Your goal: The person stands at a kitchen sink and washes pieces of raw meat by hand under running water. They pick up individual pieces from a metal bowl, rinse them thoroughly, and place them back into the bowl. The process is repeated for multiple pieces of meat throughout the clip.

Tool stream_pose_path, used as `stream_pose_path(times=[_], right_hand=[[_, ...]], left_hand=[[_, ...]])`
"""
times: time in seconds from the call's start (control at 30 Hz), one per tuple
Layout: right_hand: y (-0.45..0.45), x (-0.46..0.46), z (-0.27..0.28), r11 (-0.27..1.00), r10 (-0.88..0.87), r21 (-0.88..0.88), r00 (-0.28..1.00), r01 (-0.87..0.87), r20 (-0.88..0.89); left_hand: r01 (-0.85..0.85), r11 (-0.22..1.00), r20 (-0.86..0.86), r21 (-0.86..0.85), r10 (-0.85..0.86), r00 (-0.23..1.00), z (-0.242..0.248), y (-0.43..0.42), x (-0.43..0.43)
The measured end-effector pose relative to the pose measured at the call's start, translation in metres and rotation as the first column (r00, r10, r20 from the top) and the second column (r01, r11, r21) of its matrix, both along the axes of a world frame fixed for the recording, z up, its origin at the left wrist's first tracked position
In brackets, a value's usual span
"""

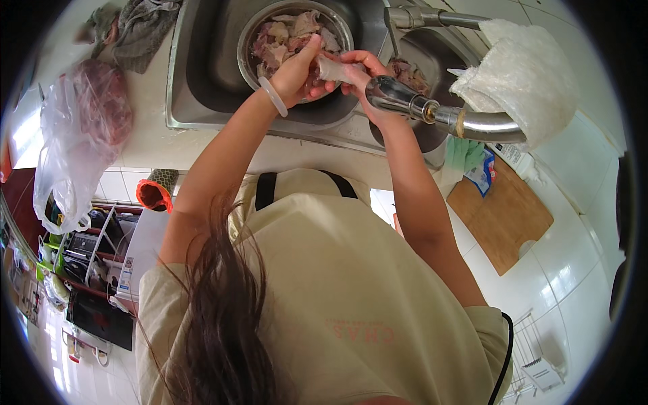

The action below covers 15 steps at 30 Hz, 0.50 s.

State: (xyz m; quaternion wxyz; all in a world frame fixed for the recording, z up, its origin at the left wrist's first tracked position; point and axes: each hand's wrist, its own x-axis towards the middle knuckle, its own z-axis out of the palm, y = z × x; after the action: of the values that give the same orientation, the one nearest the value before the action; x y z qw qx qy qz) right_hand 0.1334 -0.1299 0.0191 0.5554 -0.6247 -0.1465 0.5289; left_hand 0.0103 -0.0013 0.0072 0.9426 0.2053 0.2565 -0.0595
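Observation:
Both my hands are over a double stainless-steel sink (202, 117). A pale piece of raw meat (334, 70), seemingly poultry, spans the gap between them. My left hand (298, 68), with a white bangle at its wrist, grips one end. The fingers of my right hand (365, 71) close around the other end, partly hidden behind the chrome faucet spout (397, 93). Just below them, in the left basin, stands a round metal bowl (245, 63) heaped with raw meat pieces (283, 38). More raw meat scraps (411, 76) lie in the smaller right basin.
A clear plastic bag of red meat (104, 106) sits on the left counter beside a grey towel (147, 35). White fluffy cloth (521, 81) covers the faucet's pipe. To the right are green gloves (463, 152), a blue packet (482, 174) and a wooden cutting board (501, 217).

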Motion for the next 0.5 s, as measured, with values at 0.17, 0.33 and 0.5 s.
stream_pose_path(times=[0.17, 0.33, 0.5], right_hand=[[-0.003, 0.011, 0.006, 0.970, 0.241, -0.054, 0.913, -0.237, 0.329], [0.002, 0.007, 0.005, 0.961, 0.237, -0.028, 0.770, -0.274, 0.592], [0.002, 0.006, 0.005, 0.971, 0.238, -0.146, 0.854, -0.191, 0.462]], left_hand=[[-0.065, 0.966, -0.028, 0.251, 0.075, 0.997, -0.016, -0.004, -0.004], [-0.159, 0.828, 0.033, 0.537, 0.168, 0.985, -0.012, -0.012, 0.002], [-0.098, 0.624, 0.074, 0.775, 0.065, 0.995, -0.016, -0.011, -0.005]])
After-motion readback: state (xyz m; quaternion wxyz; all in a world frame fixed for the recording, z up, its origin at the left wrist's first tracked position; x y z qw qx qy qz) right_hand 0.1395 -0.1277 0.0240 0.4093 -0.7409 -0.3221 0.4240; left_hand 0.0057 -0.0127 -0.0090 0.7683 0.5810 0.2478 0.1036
